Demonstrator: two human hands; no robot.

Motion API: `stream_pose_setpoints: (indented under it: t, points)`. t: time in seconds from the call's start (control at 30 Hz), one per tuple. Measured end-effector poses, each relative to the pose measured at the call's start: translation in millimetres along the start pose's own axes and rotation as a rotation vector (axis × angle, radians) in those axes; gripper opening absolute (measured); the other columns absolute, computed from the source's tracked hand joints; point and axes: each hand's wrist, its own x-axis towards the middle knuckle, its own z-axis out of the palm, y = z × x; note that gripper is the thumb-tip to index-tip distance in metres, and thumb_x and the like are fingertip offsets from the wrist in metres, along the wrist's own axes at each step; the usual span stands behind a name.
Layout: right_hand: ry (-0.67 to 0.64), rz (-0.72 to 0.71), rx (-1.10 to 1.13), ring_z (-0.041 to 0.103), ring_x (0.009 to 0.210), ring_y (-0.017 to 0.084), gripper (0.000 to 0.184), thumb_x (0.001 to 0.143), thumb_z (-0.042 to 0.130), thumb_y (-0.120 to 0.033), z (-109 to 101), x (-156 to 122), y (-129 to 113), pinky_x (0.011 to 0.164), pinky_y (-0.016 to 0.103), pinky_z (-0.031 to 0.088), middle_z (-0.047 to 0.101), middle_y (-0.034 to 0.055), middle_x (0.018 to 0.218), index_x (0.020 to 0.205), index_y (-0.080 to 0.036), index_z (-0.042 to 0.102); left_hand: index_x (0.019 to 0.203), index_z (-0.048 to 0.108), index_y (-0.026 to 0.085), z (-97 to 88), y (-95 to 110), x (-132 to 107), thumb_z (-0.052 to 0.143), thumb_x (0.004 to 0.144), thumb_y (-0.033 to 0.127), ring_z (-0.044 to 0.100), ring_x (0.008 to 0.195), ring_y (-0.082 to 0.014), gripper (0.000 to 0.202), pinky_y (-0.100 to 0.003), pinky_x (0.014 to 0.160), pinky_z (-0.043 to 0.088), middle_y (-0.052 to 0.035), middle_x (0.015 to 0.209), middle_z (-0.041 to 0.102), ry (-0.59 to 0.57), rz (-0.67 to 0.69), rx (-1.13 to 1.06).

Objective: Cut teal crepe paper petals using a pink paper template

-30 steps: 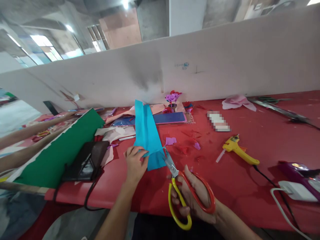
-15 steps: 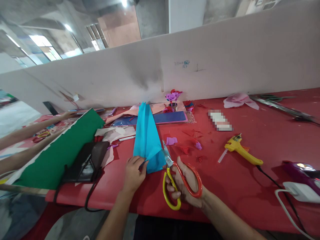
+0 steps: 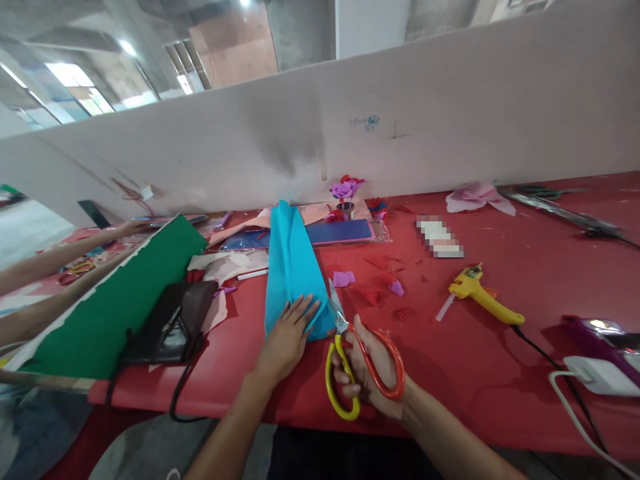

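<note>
blue sheet (image 3: pixel 293 267) lies under the left hand (image 3: pixel 289 335), scissors (image 3: pixel 341 325) apparently touching it.

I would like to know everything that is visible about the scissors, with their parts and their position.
The scissors have a yellow loop handle and a red one, both smooth and plastic-looking, and silver, metal-looking blades joined where they cross. The right hand grips them by the handles, which stand spread apart. They point away from the person, with the blades at the right edge of the blue sheet, near its closer end. How wide the blades are open is hard to tell.
</note>
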Motion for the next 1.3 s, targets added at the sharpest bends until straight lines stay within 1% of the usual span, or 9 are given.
stream_pose_setpoints:
  t: [0.17,0.43,0.53,0.63,0.73,0.9,1.03,1.17,1.3]
  points:
    - [0.011,-0.022,-0.003,0.048,0.047,0.011,0.048,0.088,0.040,-0.071,1,-6,-1,0.044,0.018,0.023,0.057,-0.0001,0.065,0.084,-0.023,0.044,0.151,0.025,0.025,4.3,-1,-6,0.029,0.100,0.024,0.023,0.146,-0.0195,0.052,-0.049,0.119,0.021,-0.0067,0.156,0.033,-0.034,-0.016,0.016]
    - [0.001,-0.087,-0.028,0.044,0.043,0.008,0.048,0.089,0.043,-0.069,1,-5,4,0.040,0.017,0.024,0.056,-0.0016,0.064,0.079,-0.022,0.042,0.151,0.027,0.025,7.2,5,-8,0.037,0.089,0.010,0.021,0.147,-0.0218,0.064,-0.051,0.120,0.018,-0.0035,0.158,0.028,-0.067,-0.013,0.112]
    - [0.011,-0.100,-0.069,0.039,0.040,0.005,0.051,0.088,0.043,-0.070,-3,-3,7,0.037,0.015,0.021,0.054,-0.0017,0.063,0.080,-0.020,0.046,0.151,0.028,0.023,6.5,6,-8,0.037,0.087,0.008,0.021,0.147,-0.0219,0.066,-0.051,0.120,0.018,-0.0041,0.158,0.028,-0.065,-0.009,0.114]
    - [0.059,-0.104,-0.088,0.035,0.038,0.003,0.054,0.088,0.042,-0.072,-8,1,9,0.035,0.014,0.017,0.052,-0.0026,0.061,0.080,-0.019,0.047,0.151,0.028,0.023,7.3,5,-9,0.038,0.085,0.006,0.021,0.147,-0.0223,0.069,-0.052,0.119,0.018,-0.0047,0.158,0.028,-0.059,-0.012,0.114]
    - [0.083,-0.124,-0.114,0.031,0.036,0.002,0.055,0.084,0.046,-0.075,-11,4,11,0.032,0.013,0.016,0.050,-0.0043,0.060,0.082,-0.020,0.048,0.151,0.028,0.023,8.7,3,-9,0.039,0.083,0.006,0.022,0.146,-0.0229,0.071,-0.052,0.119,0.018,-0.0058,0.158,0.028,-0.048,-0.008,0.108]
    - [0.060,-0.168,-0.152,0.029,0.036,0.000,0.060,0.079,0.050,-0.078,-14,5,12,0.030,0.011,0.017,0.048,-0.0051,0.060,0.076,-0.019,0.048,0.151,0.028,0.024,8.3,4,-9,0.038,0.084,0.006,0.022,0.147,-0.0215,0.070,-0.050,0.120,0.017,-0.0049,0.158,0.029,-0.039,-0.007,0.106]
    - [0.070,-0.187,-0.153,0.027,0.034,0.001,0.059,0.079,0.049,-0.079,-14,6,14,0.028,0.011,0.018,0.048,-0.0064,0.058,0.086,-0.020,0.050,0.151,0.027,0.024,7.3,5,-10,0.038,0.083,0.005,0.020,0.147,-0.0208,0.071,-0.049,0.120,0.017,-0.0037,0.158,0.029,-0.040,-0.007,0.107]
    - [0.107,-0.216,-0.178,0.025,0.033,0.000,0.059,0.077,0.053,-0.078,-13,6,14,0.027,0.010,0.017,0.048,-0.0071,0.057,0.087,-0.020,0.051,0.151,0.027,0.024,7.1,5,-10,0.038,0.084,0.006,0.022,0.147,-0.0209,0.070,-0.049,0.120,0.017,-0.0040,0.158,0.028,-0.040,-0.008,0.105]
    - [0.150,-0.199,-0.204,0.025,0.031,0.000,0.064,0.069,0.057,-0.082,-10,6,14,0.025,0.011,0.014,0.046,-0.0078,0.053,0.079,-0.020,0.048,0.151,0.027,0.024,7.4,5,-10,0.038,0.083,0.005,0.021,0.147,-0.0203,0.071,-0.048,0.120,0.017,-0.0040,0.158,0.029,-0.035,-0.003,0.106]
